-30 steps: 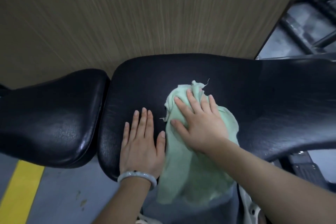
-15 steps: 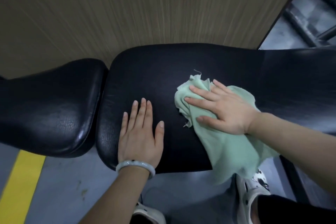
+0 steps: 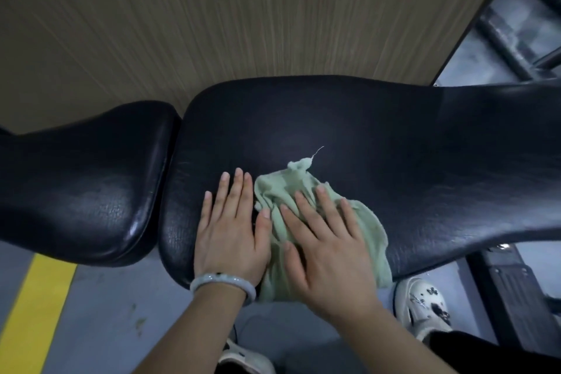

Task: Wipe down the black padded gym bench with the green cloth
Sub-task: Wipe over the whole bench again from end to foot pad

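Observation:
The black padded gym bench (image 3: pixel 379 143) runs across the view, with a long pad in the middle and right and a shorter seat pad (image 3: pixel 79 185) on the left. A crumpled pale green cloth (image 3: pixel 280 188) lies on the long pad's near edge and hangs over it. My right hand (image 3: pixel 328 249) presses flat on the cloth with straight, spread fingers. My left hand (image 3: pixel 232 231), with a pale bangle on its wrist, rests flat on the bare pad, touching the cloth's left side.
A wood-grain wall panel (image 3: pixel 212 15) stands right behind the bench. Dark metal frame bars (image 3: pixel 516 27) sit at the upper right. Grey floor with a yellow stripe (image 3: pixel 33 316) lies below. My white shoe (image 3: pixel 422 307) is under the bench's near edge, beside a black base part (image 3: pixel 513 291).
My right hand has drawn the cloth leftward and toward me across the pad, until it lies against my left hand. My left hand has stayed in place.

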